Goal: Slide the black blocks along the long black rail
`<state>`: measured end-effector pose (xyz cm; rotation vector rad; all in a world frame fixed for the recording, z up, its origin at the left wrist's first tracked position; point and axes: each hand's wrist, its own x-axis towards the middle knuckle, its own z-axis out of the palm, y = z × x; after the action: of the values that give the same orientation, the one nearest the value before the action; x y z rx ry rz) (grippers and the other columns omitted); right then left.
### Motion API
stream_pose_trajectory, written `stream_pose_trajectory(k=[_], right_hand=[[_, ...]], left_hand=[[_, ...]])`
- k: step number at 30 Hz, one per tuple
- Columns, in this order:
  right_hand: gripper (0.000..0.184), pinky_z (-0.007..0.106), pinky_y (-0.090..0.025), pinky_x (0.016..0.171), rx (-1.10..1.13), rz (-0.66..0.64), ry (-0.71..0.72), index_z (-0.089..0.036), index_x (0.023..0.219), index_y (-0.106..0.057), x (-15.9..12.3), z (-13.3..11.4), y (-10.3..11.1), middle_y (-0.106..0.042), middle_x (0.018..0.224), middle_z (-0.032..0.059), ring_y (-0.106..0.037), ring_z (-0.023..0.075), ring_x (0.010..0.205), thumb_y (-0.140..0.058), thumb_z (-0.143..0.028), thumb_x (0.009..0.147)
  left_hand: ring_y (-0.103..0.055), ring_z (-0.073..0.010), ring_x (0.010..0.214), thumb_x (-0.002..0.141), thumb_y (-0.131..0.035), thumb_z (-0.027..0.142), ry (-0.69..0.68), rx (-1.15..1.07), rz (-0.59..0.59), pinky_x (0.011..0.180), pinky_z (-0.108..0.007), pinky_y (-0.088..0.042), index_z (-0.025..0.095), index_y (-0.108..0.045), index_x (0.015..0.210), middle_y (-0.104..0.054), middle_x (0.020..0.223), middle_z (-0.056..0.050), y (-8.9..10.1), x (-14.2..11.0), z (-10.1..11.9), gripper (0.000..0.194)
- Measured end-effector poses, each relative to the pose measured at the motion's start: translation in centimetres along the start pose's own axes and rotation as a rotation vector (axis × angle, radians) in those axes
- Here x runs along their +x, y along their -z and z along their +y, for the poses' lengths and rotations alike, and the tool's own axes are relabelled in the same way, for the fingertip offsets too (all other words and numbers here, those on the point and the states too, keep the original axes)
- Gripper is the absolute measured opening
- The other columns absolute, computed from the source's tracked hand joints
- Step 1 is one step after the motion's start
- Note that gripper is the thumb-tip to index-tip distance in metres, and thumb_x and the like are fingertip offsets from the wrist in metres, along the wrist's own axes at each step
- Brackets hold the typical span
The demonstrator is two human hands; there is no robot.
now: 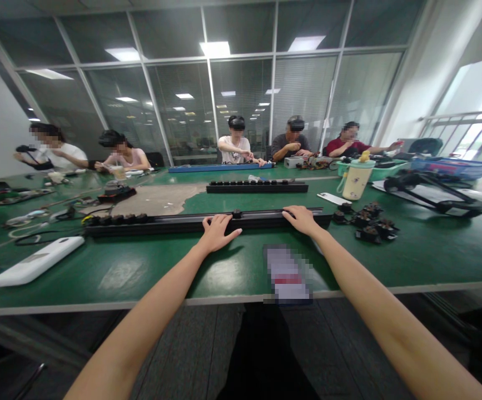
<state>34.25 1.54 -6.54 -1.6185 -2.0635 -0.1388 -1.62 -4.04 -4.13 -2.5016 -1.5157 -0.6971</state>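
A long black strip rail (174,223) lies across the green table (140,272) in front of me, with several black socket modules seated at its left end and one more (236,214) near its middle. My left hand (215,233) rests on the rail's near edge, fingers spread and flat. My right hand (303,219) lies on the rail further right, fingers curved over its top. A pile of loose black socket modules (368,222) sits just right of my right hand.
A white oblong device (36,261) lies at the near left. A blurred flat item (286,272) sits at the table's front edge. A second black strip (257,187), a cream bottle (355,178) and a white phone (334,198) lie beyond. Several people work along the far side.
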Motion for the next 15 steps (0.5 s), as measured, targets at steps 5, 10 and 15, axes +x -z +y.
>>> stream_pose_trajectory(k=[5, 10, 15], right_hand=[[0.046, 0.048, -0.043, 0.108, 0.008, -0.002, -0.002, -0.026, 0.134, -0.068, 0.01, 0.06, -0.06, -0.066, 0.142, 0.0069, -0.055, 0.0304, 0.131, -0.039, -0.049, 0.106], [0.046, 0.047, -0.042, 0.110, 0.017, -0.004, -0.009, -0.025, 0.135, -0.067, -0.05, 0.02, -0.12, -0.065, 0.142, 0.0068, -0.054, 0.0300, 0.133, -0.040, -0.048, 0.106], [0.045, 0.048, -0.042, 0.109, 0.016, 0.001, -0.009, -0.026, 0.134, -0.068, -0.04, -0.02, -0.14, -0.066, 0.142, 0.0069, -0.054, 0.0298, 0.132, -0.040, -0.048, 0.106]], left_hand=[[-0.045, -0.0337, 0.138, 0.100, -0.039, 0.065, -0.006, 0.022, 0.001, 0.113, -0.055, -0.023, 0.027, -0.056, 0.146, -0.058, 0.148, -0.013, 0.16, 0.03, 0.19, 0.062], [-0.047, -0.0339, 0.136, 0.101, -0.038, 0.064, -0.023, 0.044, 0.021, 0.110, -0.054, -0.025, 0.025, -0.057, 0.145, -0.060, 0.145, -0.014, 0.18, 0.00, 0.42, 0.063], [-0.049, -0.0339, 0.136, 0.101, -0.036, 0.064, -0.031, 0.047, 0.048, 0.106, -0.053, -0.028, 0.023, -0.060, 0.142, -0.061, 0.145, -0.015, 0.16, 0.02, 0.44, 0.062]])
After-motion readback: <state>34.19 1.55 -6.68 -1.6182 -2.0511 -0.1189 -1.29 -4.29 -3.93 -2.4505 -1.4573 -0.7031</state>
